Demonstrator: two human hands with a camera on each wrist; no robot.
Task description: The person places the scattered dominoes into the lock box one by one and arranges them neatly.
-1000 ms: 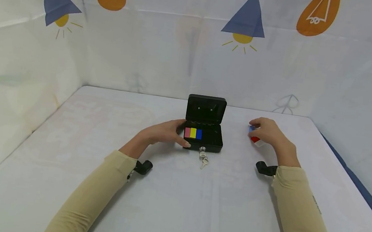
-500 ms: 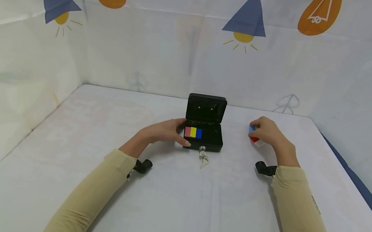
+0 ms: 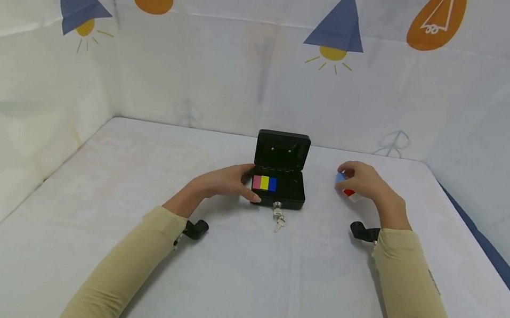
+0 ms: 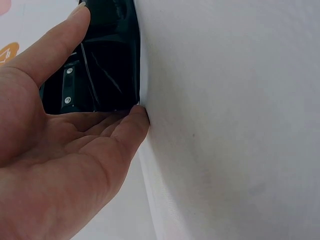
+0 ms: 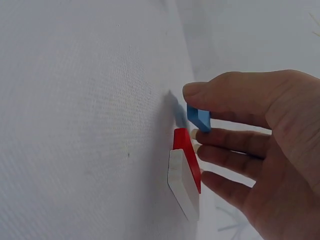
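A small black cash box stands with its lid raised. Pink, yellow and dark blue blocks lie side by side inside it, at the left. My left hand holds the box's left side, thumb at the front corner and fingers toward the back. To the right of the box, my right hand pinches a light blue block between thumb and fingers. A red block and a white block sit beside it on the table, partly hidden by the hand in the head view.
Keys hang from the lock at the box's front. The white table meets printed cloth walls at the back and sides. A black wrist camera sits below the right hand.
My right hand has shifted slightly left with the light blue block. The left hand and the cash box have stayed in place.
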